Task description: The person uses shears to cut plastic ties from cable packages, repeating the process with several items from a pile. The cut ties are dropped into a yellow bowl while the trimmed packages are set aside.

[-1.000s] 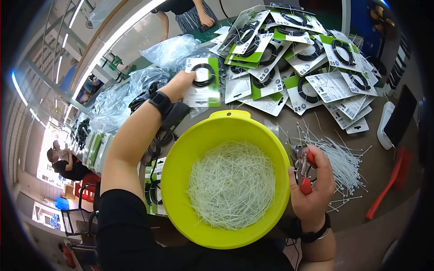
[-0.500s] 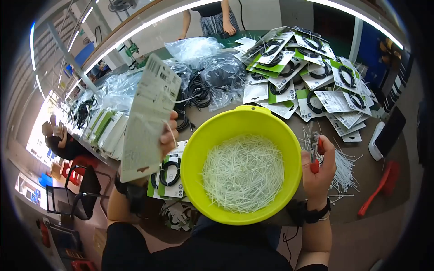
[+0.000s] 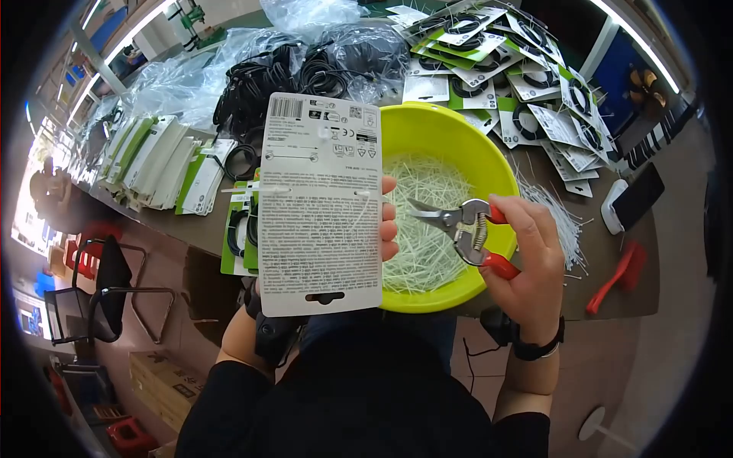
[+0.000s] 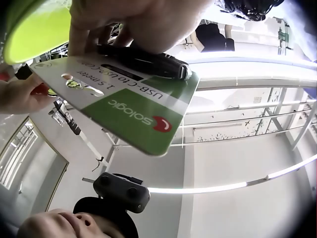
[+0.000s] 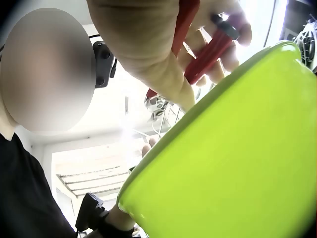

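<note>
My left hand (image 3: 389,221) grips a carded USB cable pack (image 3: 321,252), its printed back facing up and hang hole toward me. White cable-tie tails (image 3: 363,212) stick out of the card's back. In the left wrist view the pack's green and white front (image 4: 129,111) shows, with black cable under the hand (image 4: 148,25). My right hand (image 3: 534,263) holds red-handled pruning shears (image 3: 467,229), blades parted and pointing at the card's right edge. Beneath both is a yellow tub (image 3: 489,168) full of white plastic strips (image 3: 424,271); the card covers its left side.
Carded cable packs (image 3: 527,84) are heaped at the back right. Loose cable ties (image 3: 561,221), a red brush (image 3: 618,275) and a dark-screened device (image 3: 637,198) lie to the right. Bagged black cables (image 3: 263,80) and stacked cards (image 3: 149,164) occupy the left side.
The left hand has brought the pack from beyond the tub back toward me and turned it over. The right hand has moved the shears leftward over the tub, blades now toward the card.
</note>
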{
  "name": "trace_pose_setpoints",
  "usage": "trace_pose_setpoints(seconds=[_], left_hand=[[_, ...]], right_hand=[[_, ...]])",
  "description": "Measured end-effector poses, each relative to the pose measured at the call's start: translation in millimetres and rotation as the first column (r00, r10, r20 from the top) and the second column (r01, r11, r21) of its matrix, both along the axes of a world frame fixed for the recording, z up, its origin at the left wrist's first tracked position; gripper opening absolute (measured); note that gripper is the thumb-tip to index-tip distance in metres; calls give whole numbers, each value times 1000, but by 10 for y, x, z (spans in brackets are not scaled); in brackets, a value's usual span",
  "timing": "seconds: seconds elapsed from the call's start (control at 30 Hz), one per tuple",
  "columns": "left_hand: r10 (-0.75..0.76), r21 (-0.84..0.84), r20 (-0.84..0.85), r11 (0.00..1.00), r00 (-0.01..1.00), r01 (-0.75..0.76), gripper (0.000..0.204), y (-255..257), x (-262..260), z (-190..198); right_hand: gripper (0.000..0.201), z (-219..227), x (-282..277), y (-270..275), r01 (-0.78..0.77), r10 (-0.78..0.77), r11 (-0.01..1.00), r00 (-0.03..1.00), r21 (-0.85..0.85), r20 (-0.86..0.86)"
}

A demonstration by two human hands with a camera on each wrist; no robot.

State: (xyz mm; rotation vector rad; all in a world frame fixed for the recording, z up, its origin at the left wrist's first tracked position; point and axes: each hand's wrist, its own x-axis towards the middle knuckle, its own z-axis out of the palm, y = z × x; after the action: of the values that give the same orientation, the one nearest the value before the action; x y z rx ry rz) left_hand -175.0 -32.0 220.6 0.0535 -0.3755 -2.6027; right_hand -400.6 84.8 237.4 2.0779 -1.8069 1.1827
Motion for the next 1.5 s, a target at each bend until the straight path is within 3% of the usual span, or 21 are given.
trace_pose_setpoints(seconds=[0.2, 0.37, 0.4, 0.47, 0.5, 0.53, 0.6, 0.63, 0.7, 0.73, 0.8, 0.87, 0.97, 1.1, 1.13, 1.17, 1.23, 1.27, 1.3, 1.37, 1.5], left_hand=[[-81, 51, 11, 995, 997, 81, 77, -53, 126, -42], [-44, 13, 47, 999, 998, 43, 73, -29, 100, -58], [-37, -38, 50, 999, 998, 39, 69, -13, 70, -51], [-41, -87, 54, 995, 998, 46, 66, 18, 25, -78], [43, -362, 215, 931, 976, 39, 62, 32, 0, -143], [168, -610, 333, 789, 928, 77, 58, 46, -29, -202], [327, -819, 377, 555, 867, 147, 55, 99, -81, -172], [245, -726, 385, 676, 890, 128, 50, 173, -99, -114], [175, -628, 371, 771, 912, 108, 46, 242, -148, -91], [108, -542, 284, 838, 953, 67, 45, 245, -186, -145], [-4, -334, 78, 942, 997, 30, 44, 236, -258, -239], [33, -352, 79, 936, 996, -3, 44, 238, -318, -266], [102, -363, 92, 930, 991, -62, 43, 247, -336, -273], [42, -472, 303, 874, 952, 112, 39, 148, -225, 5], [244, -786, 388, 592, 889, 180, 36, 96, -187, 123], [461, -930, 367, 214, 808, 300, 33, 1, -152, 205], [653, -906, 208, -152, 728, 396, 28, -431, -95, 368], [733, -844, 156, -249, 662, 475, 29, -720, -83, 453], [797, -762, 89, -332, 598, 556, 29, -1009, -120, 519], [901, -634, 184, -197, 394, 748, 37, -1495, -300, 537], [929, -510, 190, -184, 318, 840, 73, -2380, -785, -78]], right_hand=[[48, 83, 111, -23, 70, -65, 998, 962, 9, -266], [46, 179, 147, -24, 80, -85, 996, 953, -29, -291], [44, 180, 184, -43, 32, -32, 999, 998, 16, -52], [42, 159, 281, -67, -78, 40, 994, 901, 71, 431], [42, 141, 348, -94, -66, 30, 995, 902, 69, 431], [41, 123, 421, -143, -125, 108, 992, 902, 13, 418], [40, 106, 441, -205, -180, 194, 981, 903, -71, 384], [38, 85, 454, -206, -161, 171, 985, 889, -58, 425], [35, 40, 493, -200, -139, 131, 990, 852, -22, 507], [35, 29, 501, -205, -145, 143, 989, 854, -36, 501], [31, 7, 503, -204, -136, 133, 990, 747, -47, 651], [29, -26, 492, -219, -131, 130, 990, 685, -53, 717], [25, -110, 475, -233, -23, 73, 996, 766, -86, 639], [26, -153, 418, -228, -50, 64, 998, 692, -41, 719], [26, -144, 383, -218, -56, 64, 998, 692, -35, 719], [25, -114, 322, -192, -56, 52, 998, 684, -19, 728], [25, -57, 200, -132, -53, 19, 998, 660, 21, 751], [25, -29, 146, -130, -61, 18, 998, 659, 29, 752], [24, 4, 90, -132, -42, -2, 998, 695, 43, 719], [22, 32, -13, -155, 5, -47, 998, 761, 68, 647], [23, -98, -196, -234, 42, -72, 997, 678, 59, 731]])
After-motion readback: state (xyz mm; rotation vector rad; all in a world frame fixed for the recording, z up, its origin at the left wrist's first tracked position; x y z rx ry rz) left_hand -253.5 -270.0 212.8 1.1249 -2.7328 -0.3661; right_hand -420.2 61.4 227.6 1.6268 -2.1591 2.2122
